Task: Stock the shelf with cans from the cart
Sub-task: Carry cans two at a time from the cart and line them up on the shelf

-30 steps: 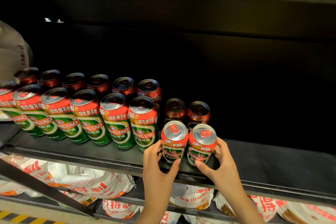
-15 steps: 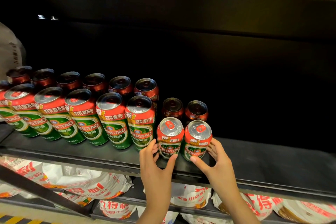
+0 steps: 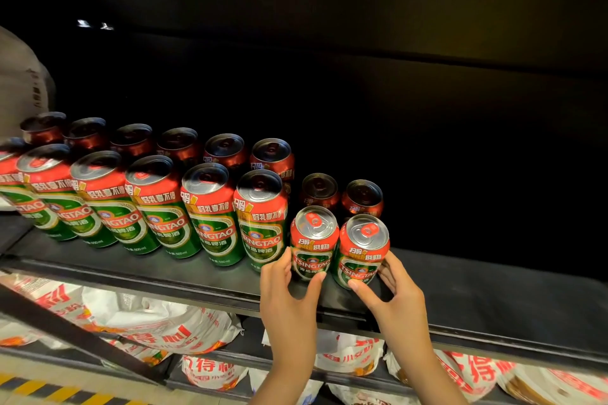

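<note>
Cans stand in rows on a dark shelf (image 3: 477, 299), and two short ones sit at the right end of the front row, close to the shelf's front edge. The left hand (image 3: 289, 293) grips the left short can (image 3: 312, 242): its thumb curls across the green label at the front and its fingers (image 3: 279, 265) wrap around the can's left side, next to the last tall can. The right hand (image 3: 394, 296) grips the right short can (image 3: 362, 250), with the thumb pressed low on the front of the label and the fingers curled around the right side. The two short cans stand upright, side by side, touching or nearly so; both have silver tops with red pull tabs.

To their left runs a front row of tall cans (image 3: 210, 217) in red and green, labels facing outward, and a back row of tall cans (image 3: 179, 148) stands in shadow behind them. Two more short cans (image 3: 340, 196) stand just behind the held pair, also in shadow. The part of the shelf to the right of the hands is bare black surface. Below the shelf, on a lower level, lie white bags with red print (image 3: 158, 329).
</note>
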The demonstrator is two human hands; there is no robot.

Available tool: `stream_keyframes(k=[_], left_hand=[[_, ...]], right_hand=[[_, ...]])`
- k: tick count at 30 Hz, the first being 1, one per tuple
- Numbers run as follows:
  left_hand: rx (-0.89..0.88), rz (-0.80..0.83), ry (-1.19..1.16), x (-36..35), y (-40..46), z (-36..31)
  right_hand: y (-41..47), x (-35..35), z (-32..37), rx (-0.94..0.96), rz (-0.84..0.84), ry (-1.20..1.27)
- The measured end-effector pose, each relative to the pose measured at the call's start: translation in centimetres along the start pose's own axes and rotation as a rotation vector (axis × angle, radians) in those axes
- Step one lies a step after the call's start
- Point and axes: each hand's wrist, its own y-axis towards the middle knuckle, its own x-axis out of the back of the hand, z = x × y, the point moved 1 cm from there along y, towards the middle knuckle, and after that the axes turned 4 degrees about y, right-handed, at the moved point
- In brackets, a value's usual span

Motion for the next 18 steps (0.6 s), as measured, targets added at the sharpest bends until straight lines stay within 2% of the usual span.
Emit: stream_keyframes(k=[11,18], left_hand=[[-0.011,0.029,0.020,0.2,0.0,-0.2],[-0.022,0.252,0.104,2.4,-0.1,0.2]], right_hand=[[0.0,-0.1,0.8,0.020,-0.005,-0.039],[-0.6,0.1,1.8,-0.062,0.035,-0.090]])
